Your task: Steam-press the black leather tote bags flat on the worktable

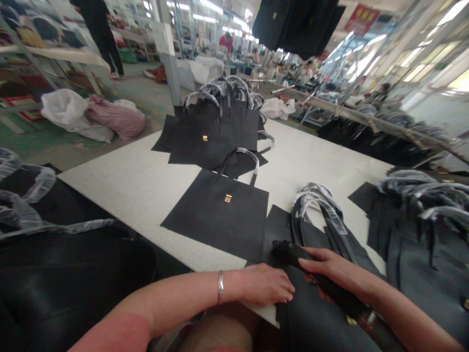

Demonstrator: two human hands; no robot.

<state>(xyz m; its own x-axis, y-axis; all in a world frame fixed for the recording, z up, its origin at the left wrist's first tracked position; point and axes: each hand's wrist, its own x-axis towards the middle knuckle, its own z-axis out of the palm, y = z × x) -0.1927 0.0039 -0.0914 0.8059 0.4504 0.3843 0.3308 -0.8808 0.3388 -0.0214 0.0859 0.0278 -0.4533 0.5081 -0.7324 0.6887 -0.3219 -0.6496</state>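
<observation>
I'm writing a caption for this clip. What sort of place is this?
Most likely a handbag factory workshop: unfinished black handbags with plastic-wrapped handles lie in piles on a long white worktable, bulging white sacks sit on the floor, and a person in a red top works among benches beyond.

one left hand (262, 285), one right hand (330, 268)

The hands (330, 268) press a black tote bag (315, 322).
</observation>
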